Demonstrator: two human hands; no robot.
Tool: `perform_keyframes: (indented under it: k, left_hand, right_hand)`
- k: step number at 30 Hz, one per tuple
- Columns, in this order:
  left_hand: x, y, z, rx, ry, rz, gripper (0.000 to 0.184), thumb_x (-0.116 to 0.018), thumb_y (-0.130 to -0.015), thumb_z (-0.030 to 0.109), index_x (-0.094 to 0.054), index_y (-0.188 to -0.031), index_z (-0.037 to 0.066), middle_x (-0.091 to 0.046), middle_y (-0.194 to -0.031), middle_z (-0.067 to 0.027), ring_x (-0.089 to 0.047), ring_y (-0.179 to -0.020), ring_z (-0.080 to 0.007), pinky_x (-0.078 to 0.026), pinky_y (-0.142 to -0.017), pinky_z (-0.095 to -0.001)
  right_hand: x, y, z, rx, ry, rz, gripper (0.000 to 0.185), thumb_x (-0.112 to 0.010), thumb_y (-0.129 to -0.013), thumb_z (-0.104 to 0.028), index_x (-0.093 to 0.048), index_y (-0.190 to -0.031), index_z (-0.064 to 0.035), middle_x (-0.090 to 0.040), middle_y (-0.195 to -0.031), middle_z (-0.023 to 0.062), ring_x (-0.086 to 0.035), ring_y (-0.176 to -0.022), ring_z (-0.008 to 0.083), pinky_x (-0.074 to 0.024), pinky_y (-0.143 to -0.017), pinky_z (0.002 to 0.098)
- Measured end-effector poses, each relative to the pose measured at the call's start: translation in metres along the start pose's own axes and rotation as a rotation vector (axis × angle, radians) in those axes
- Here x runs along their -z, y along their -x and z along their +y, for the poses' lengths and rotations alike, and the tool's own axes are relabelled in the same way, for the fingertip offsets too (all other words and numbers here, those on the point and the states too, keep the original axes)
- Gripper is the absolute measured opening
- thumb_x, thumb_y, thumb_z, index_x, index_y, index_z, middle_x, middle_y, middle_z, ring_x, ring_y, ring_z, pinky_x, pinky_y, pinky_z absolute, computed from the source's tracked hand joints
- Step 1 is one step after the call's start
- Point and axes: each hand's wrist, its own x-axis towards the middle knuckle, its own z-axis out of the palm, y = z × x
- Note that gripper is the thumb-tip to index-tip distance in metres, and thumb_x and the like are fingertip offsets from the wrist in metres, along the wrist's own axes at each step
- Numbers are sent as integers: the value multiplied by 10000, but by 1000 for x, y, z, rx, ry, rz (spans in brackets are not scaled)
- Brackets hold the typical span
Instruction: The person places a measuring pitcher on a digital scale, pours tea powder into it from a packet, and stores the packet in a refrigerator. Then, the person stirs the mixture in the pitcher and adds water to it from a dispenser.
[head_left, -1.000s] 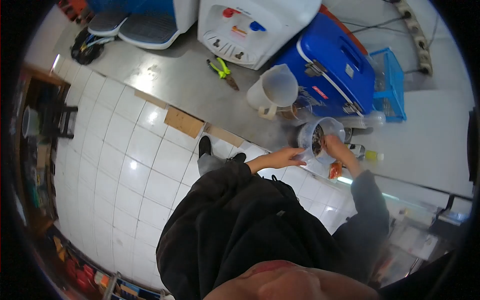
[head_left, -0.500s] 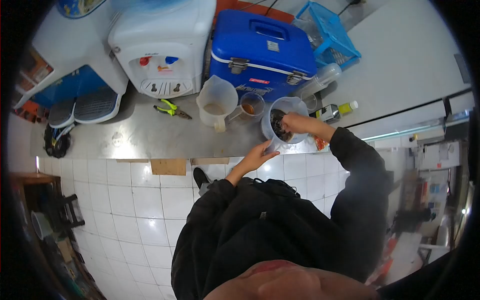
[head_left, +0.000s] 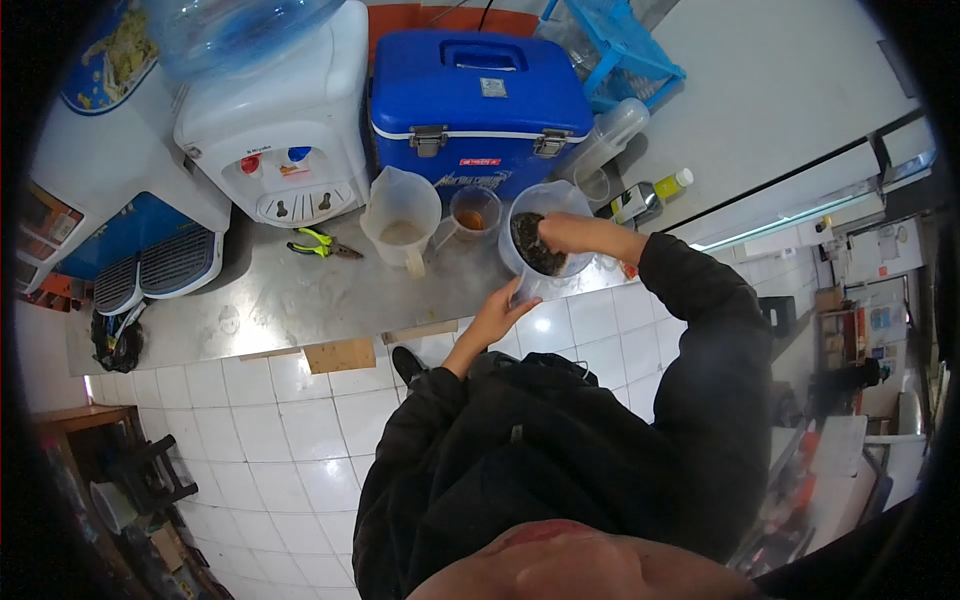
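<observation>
A clear plastic pitcher point(head_left: 578, 198) with dark, crumbly material point(head_left: 535, 250) inside stands near the front edge of the steel counter. My left hand point(head_left: 498, 314) grips its handle at the near side. Inside the pitcher, my right hand point(head_left: 568, 233) reaches down to the dark material, fingers closed; whatever they hold is hidden. Left of it are a smaller clear cup point(head_left: 474, 214) with a little brown content and a cloudy measuring jug point(head_left: 402, 208). A bottle with a yellow-green cap point(head_left: 640, 202) lies to the right.
Behind the jugs sits a blue cooler box point(head_left: 480, 90), beside a white water dispenser point(head_left: 280, 130). Green-handled pliers point(head_left: 322, 245) lie on the counter point(head_left: 275, 300). A blue basket point(head_left: 625, 50) is at the back right, and a black bundle point(head_left: 117, 342) at the far left.
The camera view has turned and shifted, so the counter items appear farther left. My left hand stays at the pitcher's handle and my right hand remains inside it.
</observation>
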Motion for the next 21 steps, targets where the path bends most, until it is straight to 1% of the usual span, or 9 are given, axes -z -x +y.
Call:
perform_keyframes:
  k: [4, 6, 8, 9, 10, 13, 16, 18, 21]
  left_hand:
    - [1, 0, 2, -2, -14, -14, 548, -654, -827, 262, -447, -1233, -43, -505, -723, -94, -389, -622, -136, -396, -585, -292]
    - [1, -2, 1, 13, -20, -10, 546, -653, -828, 262, -448, -1234, -41, -506, -729, -98, -393, -633, -135, -397, -597, -292]
    - [2, 3, 2, 45, -26, -16, 545, -652, -829, 262, -449, -1235, -39, -507, -735, -102, -396, -645, -134, -399, -610, -291]
    - [5, 3, 12, 82, -21, -39, 488, -640, -839, 232, -466, -1222, -17, -555, -817, -93, -453, -721, -132, -413, -672, -293]
    - [6, 1, 18, 112, -15, -57, 434, -627, -849, 202, -484, -1208, 4, -603, -899, -84, -509, -798, -129, -427, -734, -294]
    - [-2, -3, -2, -91, 34, 33, 566, -655, -827, 279, -441, -1223, -64, -470, -695, -135, -400, -622, -138, -396, -576, -299]
    - [4, 1, 3, 93, -26, -47, 570, -656, -825, 285, -441, -1212, -74, -466, -684, -152, -406, -613, -137, -393, -562, -299]
    - [2, -1, 1, 38, -30, -28, 562, -658, -823, 284, -447, -1202, -74, -462, -671, -153, -402, -602, -139, -387, -552, -302]
    - [5, -2, 2, 46, -57, -34, 513, -651, -827, 255, -466, -1195, -51, -530, -750, -147, -446, -646, -141, -404, -597, -302]
  right_hand:
    - [-2, -2, -8, 77, 12, 335, 72, -598, -748, -67, -606, -769, 1, -631, -706, 171, -629, -715, 323, -474, -625, 385]
    - [0, -1, -7, 61, -277, 143, 86, -609, -755, -84, -591, -762, 0, -618, -698, 174, -614, -711, 341, -467, -625, 398]
    - [-4, 1, 4, -133, 141, -105, 96, -615, -738, -81, -589, -785, -2, -624, -783, 170, -607, -729, 339, -467, -657, 412]
    - [-6, 10, 4, 43, 107, 301, 101, -628, -730, -68, -581, -774, 10, -624, -789, 180, -606, -740, 347, -470, -661, 414]
    - [-6, 7, 3, 44, 107, 298, 101, -628, -730, -68, -581, -774, 10, -624, -789, 180, -606, -740, 347, -470, -661, 414]
    - [-6, -3, 7, 63, -116, 201, 131, -636, -734, -81, -571, -766, 27, -618, -793, 188, -608, -756, 357, -472, -669, 423]
    - [-12, -5, 13, -74, 93, -139, 160, -651, -736, -106, -557, -736, 23, -605, -761, 198, -601, -781, 374, -461, -679, 447]
    - [-9, -5, 10, -9, -24, 364, 200, -675, -725, -132, -561, -716, 32, -605, -730, 212, -603, -787, 384, -462, -682, 443]
    - [-3, 0, 2, 64, -118, -24, 205, -676, -727, -135, -570, -754, 38, -600, -737, 229, -596, -786, 392, -465, -683, 436]
